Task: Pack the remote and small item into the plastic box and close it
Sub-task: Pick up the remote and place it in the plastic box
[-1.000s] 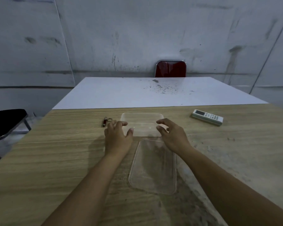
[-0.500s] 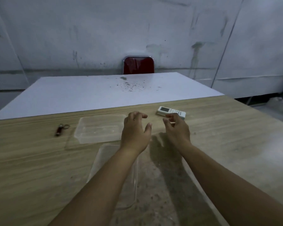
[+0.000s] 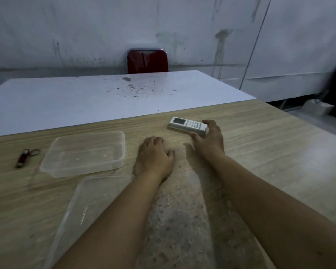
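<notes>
A white remote (image 3: 185, 125) lies on the wooden table (image 3: 270, 152), to the right of the clear plastic box (image 3: 83, 154). My right hand (image 3: 209, 139) has its fingers and thumb around the remote's near end; the remote still rests on the table. My left hand (image 3: 154, 156) lies flat on the table between box and remote, holding nothing. The box stands open and empty. Its clear lid (image 3: 89, 206) lies flat in front of it, partly under my left forearm. A small dark red keychain item (image 3: 23, 157) lies left of the box.
A white table (image 3: 85, 98) butts against the far edge of the wooden one, with dark specks on it. A red chair (image 3: 146, 61) stands behind it against the grey wall. The floor drops away at the right.
My view has swung right. My right hand reached forward and closed on the remote's near end. My left hand came away from the box and settled flat on the table.
</notes>
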